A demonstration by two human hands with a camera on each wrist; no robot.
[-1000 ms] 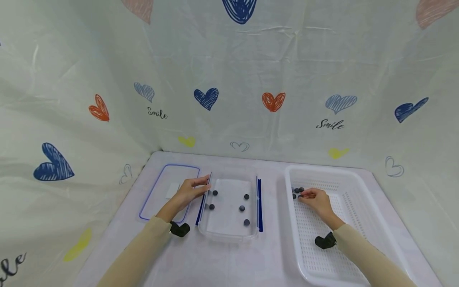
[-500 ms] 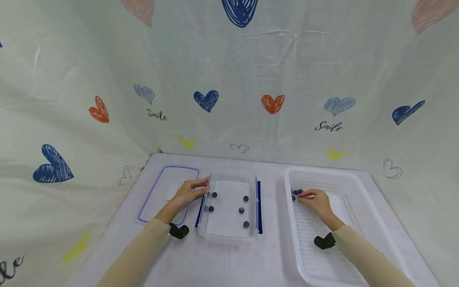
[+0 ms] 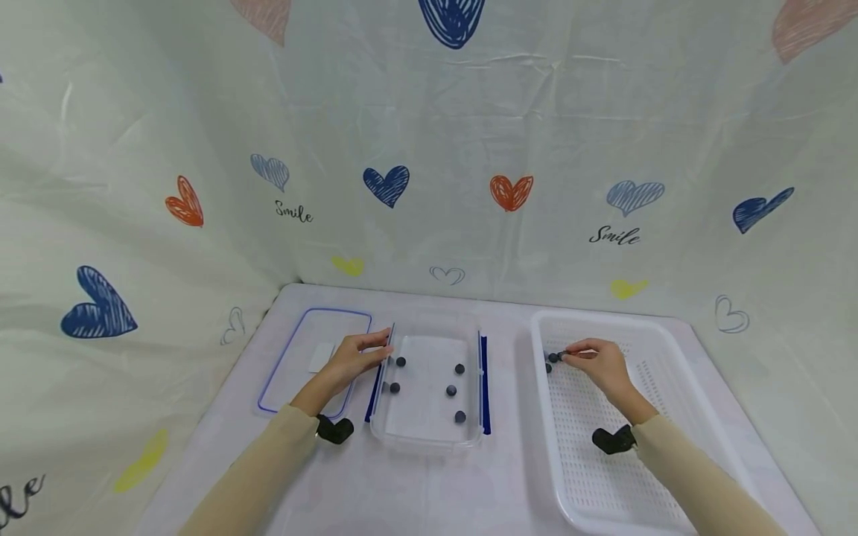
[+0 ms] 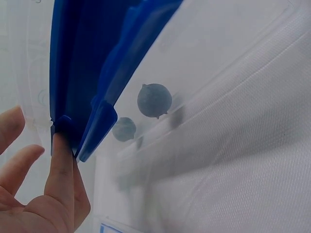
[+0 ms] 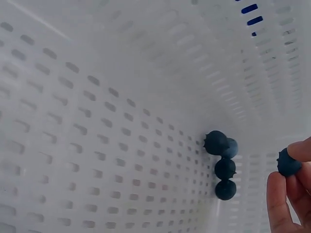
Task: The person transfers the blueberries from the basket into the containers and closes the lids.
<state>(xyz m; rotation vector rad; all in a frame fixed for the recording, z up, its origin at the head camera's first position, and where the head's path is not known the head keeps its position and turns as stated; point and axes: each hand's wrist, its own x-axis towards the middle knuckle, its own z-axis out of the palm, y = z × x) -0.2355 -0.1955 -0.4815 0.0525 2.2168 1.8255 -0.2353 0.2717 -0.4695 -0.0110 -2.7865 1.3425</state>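
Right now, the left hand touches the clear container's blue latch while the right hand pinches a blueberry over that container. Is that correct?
Not over the container: the right hand pinches the blueberry over the white perforated basket, as the head view shows. The rest stands.

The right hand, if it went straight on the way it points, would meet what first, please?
Probably the loose berries by the basket's wall, just beyond the right hand; depth is unclear, so perhaps the wall itself.
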